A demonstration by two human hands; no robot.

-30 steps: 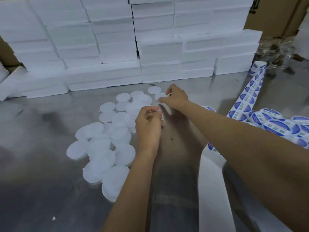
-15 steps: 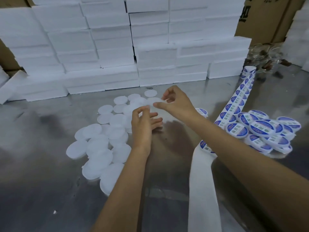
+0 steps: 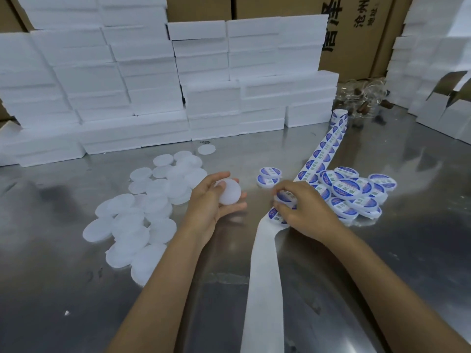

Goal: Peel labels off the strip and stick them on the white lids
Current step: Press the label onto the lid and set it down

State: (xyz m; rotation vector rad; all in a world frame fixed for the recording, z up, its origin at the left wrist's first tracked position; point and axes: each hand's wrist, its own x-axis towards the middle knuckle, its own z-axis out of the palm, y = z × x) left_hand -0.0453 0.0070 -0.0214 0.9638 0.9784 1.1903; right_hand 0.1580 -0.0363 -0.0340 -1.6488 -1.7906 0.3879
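Note:
My left hand (image 3: 209, 205) holds one plain white lid (image 3: 230, 191) above the steel table, fingers curled round its edge. My right hand (image 3: 303, 207) rests on the label strip (image 3: 323, 154) and pinches a blue-and-white label (image 3: 286, 196) at the strip's peeling end. The strip runs from a roll (image 3: 339, 117) at the back right down to my right hand. Bare white backing paper (image 3: 262, 276) trails from there toward me. A heap of plain white lids (image 3: 142, 215) lies to the left of my left hand.
Labelled lids (image 3: 354, 192) are piled right of my right hand, two more (image 3: 269, 175) lie between the hands. White foam boxes (image 3: 153, 98) are stacked along the back of the steel table (image 3: 63, 289). Cardboard cartons (image 3: 356, 34) stand behind, clear jars (image 3: 362, 98) at back right.
My left hand has lifted a white lid out of the heap and turned it up. My right hand moved right from the lids to the label strip and took hold of a label.

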